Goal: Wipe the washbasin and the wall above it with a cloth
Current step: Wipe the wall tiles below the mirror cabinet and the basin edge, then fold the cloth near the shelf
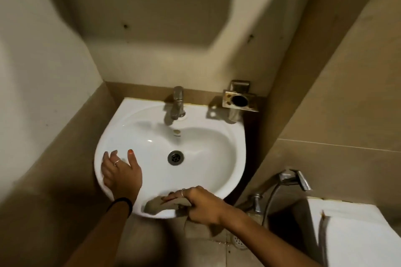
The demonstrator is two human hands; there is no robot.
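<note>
Two hands on the washbasin (pixel 201 136), as I see it from the head camera. Left hand (pixel 121 174) lies flat and spread on the basin's left rim, fingers released, gripping nothing; ring on one finger, dark band at the wrist. Drain (pixel 175 157) sits mid-bowl, tap (pixel 177 103) at the back rim. Right hand (pixel 200 204) is clenched around a brownish cloth (pixel 161 202), pressing it against the front inner edge of the bowl, near the rim. Wall (pixel 147 17) above the basin is beige, with small dark holes. Metal holder (pixel 238 99) is mounted right of the tap. Hose sprayer (pixel 293 178) hangs at far right.
</note>
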